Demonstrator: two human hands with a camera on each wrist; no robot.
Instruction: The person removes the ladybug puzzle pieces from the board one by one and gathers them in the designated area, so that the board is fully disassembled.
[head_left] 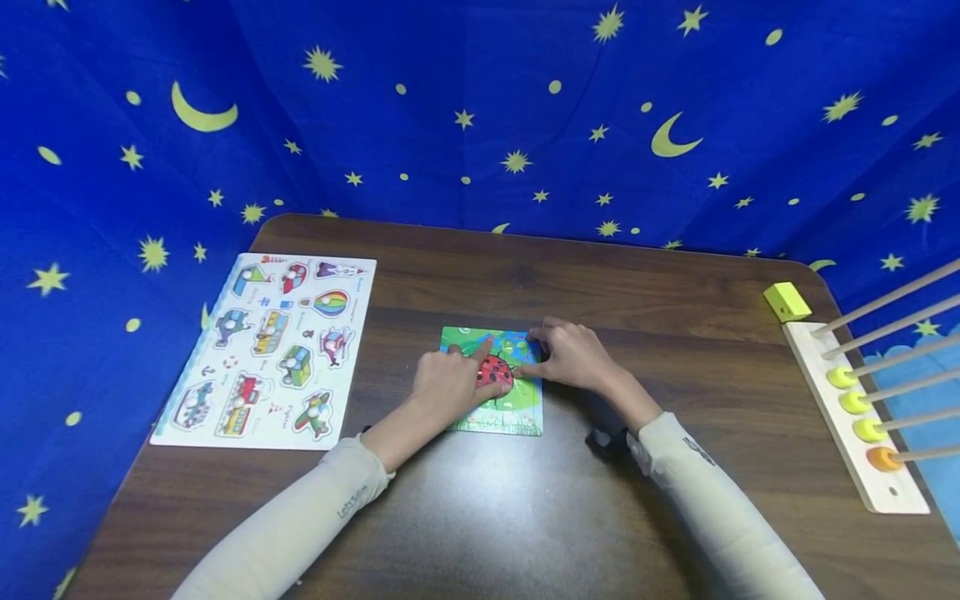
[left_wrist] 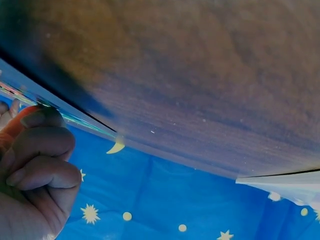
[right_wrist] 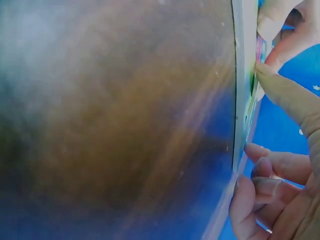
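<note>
A small square jigsaw puzzle (head_left: 517, 421) with a red ladybug picture (head_left: 497, 373) lies flat on the table. My left hand (head_left: 446, 382) lies over its left part, index finger and thumb stretched across the ladybug. The other fingers of that hand (left_wrist: 45, 165) are curled under in the left wrist view. My right hand (head_left: 577, 354) is at the puzzle's right side, thumb touching near the ladybug's edge and index finger at the upper right corner. In the right wrist view, the right hand (right_wrist: 295, 185) reaches the puzzle's edge with thumb and index finger apart.
On the left lies a white peg puzzle board (head_left: 303, 392) of vehicles. A wooden rack (head_left: 855, 417) with slanting rods and yellow and orange beads stands at the right, a yellow-green block (head_left: 787, 302) behind it. A blue star-patterned cloth (head_left: 435, 133) hangs beyond the table.
</note>
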